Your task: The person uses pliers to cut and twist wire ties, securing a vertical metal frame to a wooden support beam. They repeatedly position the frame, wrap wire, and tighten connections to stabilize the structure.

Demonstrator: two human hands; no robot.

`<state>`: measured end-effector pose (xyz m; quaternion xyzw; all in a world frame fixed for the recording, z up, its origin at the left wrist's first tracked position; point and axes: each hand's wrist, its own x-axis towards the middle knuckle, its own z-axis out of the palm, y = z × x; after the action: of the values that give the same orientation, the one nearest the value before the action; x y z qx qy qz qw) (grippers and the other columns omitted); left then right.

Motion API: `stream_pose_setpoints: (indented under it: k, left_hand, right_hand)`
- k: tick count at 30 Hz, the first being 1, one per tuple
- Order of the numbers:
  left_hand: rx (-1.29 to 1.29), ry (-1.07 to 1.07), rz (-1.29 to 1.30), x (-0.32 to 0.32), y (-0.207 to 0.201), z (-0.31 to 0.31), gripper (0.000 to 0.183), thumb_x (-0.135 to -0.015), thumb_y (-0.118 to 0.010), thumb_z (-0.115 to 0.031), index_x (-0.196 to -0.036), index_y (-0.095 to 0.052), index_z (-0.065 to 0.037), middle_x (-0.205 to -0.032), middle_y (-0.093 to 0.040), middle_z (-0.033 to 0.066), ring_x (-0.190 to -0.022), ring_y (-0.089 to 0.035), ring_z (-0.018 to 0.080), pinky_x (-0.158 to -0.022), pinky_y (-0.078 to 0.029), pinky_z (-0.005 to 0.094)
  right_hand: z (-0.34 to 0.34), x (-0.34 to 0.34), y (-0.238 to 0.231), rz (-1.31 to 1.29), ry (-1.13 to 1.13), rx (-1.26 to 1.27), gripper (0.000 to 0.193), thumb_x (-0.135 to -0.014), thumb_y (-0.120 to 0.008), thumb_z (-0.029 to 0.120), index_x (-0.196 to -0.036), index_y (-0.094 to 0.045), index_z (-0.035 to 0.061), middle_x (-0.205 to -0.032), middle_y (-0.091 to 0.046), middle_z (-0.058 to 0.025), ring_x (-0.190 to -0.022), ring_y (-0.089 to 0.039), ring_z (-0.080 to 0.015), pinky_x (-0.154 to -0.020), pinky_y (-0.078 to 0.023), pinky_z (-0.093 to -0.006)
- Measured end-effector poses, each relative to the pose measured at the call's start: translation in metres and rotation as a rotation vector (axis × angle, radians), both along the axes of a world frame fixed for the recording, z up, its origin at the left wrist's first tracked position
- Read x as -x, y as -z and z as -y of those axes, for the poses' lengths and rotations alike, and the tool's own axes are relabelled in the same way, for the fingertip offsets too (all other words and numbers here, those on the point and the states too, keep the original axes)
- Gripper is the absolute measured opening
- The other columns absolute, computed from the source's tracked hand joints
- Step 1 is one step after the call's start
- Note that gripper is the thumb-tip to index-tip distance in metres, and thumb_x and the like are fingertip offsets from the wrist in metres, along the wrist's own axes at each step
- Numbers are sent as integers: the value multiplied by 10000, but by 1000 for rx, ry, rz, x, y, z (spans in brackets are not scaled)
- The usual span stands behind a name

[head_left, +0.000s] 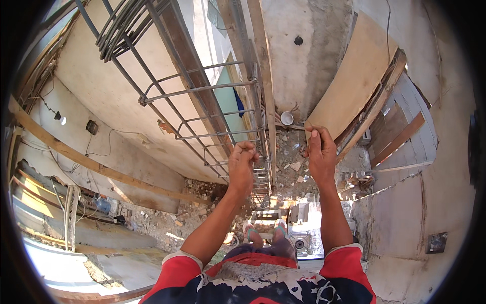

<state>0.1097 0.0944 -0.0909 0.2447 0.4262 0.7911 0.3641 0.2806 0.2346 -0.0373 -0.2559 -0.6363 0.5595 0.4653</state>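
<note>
Both my arms reach out over a steep drop in view. My left hand (242, 167) is closed with its fingertips pinched together, right beside a rebar cage (197, 91) of long rods and square stirrups. Whatever those fingers hold is hidden. To the right, apart from the cage, my right hand (322, 154) pinches thumb against forefinger. A short thin wire (308, 122) seems to stick up from that pinch. At the cage's upper end several loose stirrups (119, 38) hang bunched on the rods.
My sandalled feet (264, 234) stand on a narrow wooden support high above a rubble floor (190, 215). A wooden post (264, 61) runs beside the cage. A large board (349, 76) leans at the right, a white stove-like unit (309, 235) stands below, and a long beam (101, 166) crosses the left.
</note>
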Motion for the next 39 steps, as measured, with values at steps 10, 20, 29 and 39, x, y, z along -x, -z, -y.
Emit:
stream_pose_setpoints:
  k: [10,20,29,39]
  left_hand:
    - [-242,-172,50,-14,-70,-41,673,-978,-468,-96,-1589,-217,32,-1638,-311,172,-1473,-349,272,-1178,-307,410]
    - [-65,-221,47,8,-76,-42,595,-1084,-525,-251,-1567,-290,7,-1520,-490,126,-1361,-495,226,-1159,-364,415]
    - [-83,-134,-114,-7,-63,-24,728,-1082,-476,-392,-1599,-192,34,-1606,-330,209,-1474,-358,305,-1210,-307,460]
    - [178,-439,-541,7,-30,-46,256,-1025,-641,-132,-1248,-685,-12,-1304,-642,119,-1139,-629,184,-978,-494,324]
  right_hand:
    - [-39,47,-2,100,-47,-177,294,-1092,-527,249,-1202,-688,29,-842,-609,18,-674,-487,-54,-614,-449,-240]
    - [-74,66,-67,277,-451,-642,240,-1073,-544,171,-1178,-687,9,-982,-710,-70,-839,-592,-137,-784,-497,-318]
    - [-90,105,-147,926,-809,-921,209,-1029,-577,187,-1099,-709,42,-1066,-716,-156,-950,-646,-358,-847,-504,-441]
    - [-97,93,-111,607,-683,-1107,190,-1005,-588,197,-1037,-700,47,-932,-646,-168,-930,-630,-397,-828,-489,-498]
